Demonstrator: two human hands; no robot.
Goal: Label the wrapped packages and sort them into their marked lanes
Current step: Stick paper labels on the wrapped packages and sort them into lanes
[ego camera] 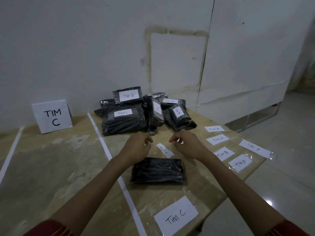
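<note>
Hovering above the table (pixel 51 167), the left hand (pixel 141 147) and right hand (pixel 185 143) both have curled fingers with the thumb close to the fingertips. I cannot tell whether either pinches anything.

Between the hands a small TIM C label (pixel 164 150) lies flat, just behind the one unlabelled package (pixel 157 171). That package lies flat on the near middle of the table, right of a white tape line (pixel 109 150). A second tape line (pixel 10 154) is cut off at the left edge.

The pile (pixel 124 123) of black wrapped packages at the back shows five labels: two read TIM B, two TIM C, and the last letter of one is unreadable. Packages at its left are mostly hidden, so the full count is unclear.

Five loose labels (pixel 217 139) lie at the right: four TIM A, the outermost blurred, and one TIM B. One large TIM C sheet (pixel 176 215) lies at the near edge, and one standing TIM C sign (pixel 52 116) is at the back left.
</note>
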